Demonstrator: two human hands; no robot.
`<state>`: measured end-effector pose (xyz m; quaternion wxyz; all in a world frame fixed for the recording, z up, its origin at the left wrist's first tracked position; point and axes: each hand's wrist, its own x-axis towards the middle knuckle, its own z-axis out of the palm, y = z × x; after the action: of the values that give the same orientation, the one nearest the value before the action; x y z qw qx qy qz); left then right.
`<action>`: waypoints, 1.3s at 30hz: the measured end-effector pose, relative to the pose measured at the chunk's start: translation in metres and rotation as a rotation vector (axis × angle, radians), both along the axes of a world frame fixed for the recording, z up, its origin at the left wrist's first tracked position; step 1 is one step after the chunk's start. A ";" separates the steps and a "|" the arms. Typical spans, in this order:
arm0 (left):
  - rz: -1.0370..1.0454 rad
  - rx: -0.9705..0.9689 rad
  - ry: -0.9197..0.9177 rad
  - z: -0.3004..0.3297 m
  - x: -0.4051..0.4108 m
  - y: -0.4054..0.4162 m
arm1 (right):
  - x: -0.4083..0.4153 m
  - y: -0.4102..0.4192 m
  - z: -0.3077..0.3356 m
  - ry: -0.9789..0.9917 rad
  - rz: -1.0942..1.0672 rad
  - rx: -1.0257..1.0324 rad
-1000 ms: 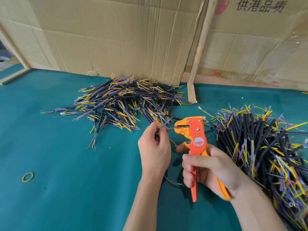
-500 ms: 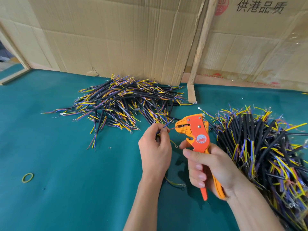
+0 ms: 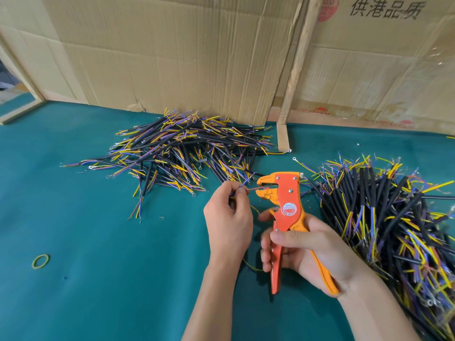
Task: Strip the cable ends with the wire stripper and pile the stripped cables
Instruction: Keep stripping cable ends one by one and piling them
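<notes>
My right hand (image 3: 300, 252) grips the handles of the orange wire stripper (image 3: 285, 200), its jaws pointing left. My left hand (image 3: 229, 217) pinches a short cable (image 3: 246, 184) by its thin coloured wires, and a red wire end sits in the stripper's jaws. The cable's other end trails under my hands. A spread pile of black cables (image 3: 187, 151) with yellow, blue and red wire ends lies behind my left hand. A larger heap of cables (image 3: 389, 217) lies at the right.
The table has a green mat (image 3: 98, 279). Cardboard sheets (image 3: 172, 52) stand along the back, with a wooden post (image 3: 295, 62) between them. A yellow rubber band (image 3: 40, 261) lies at the left. Small wire scraps dot the mat near the piles.
The stripper's handles were squeezed together half a second ago and are spread apart again now. The wire end stays at the jaws; my left hand has barely moved.
</notes>
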<state>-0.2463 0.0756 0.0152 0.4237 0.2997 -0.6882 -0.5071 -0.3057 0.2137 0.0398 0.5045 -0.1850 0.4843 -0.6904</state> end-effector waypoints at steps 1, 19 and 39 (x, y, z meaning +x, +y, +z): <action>-0.001 -0.002 -0.002 0.000 0.000 0.000 | 0.000 0.000 0.001 0.004 0.002 -0.001; 0.002 -0.007 -0.001 -0.001 0.000 0.000 | 0.004 -0.003 0.003 -0.007 -0.028 0.009; -0.008 0.022 0.011 0.001 0.000 0.000 | 0.012 -0.010 0.003 -0.077 -0.112 -0.058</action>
<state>-0.2460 0.0756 0.0159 0.4222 0.2988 -0.6813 -0.5180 -0.2935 0.2041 0.0428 0.4777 -0.1457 0.4540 -0.7378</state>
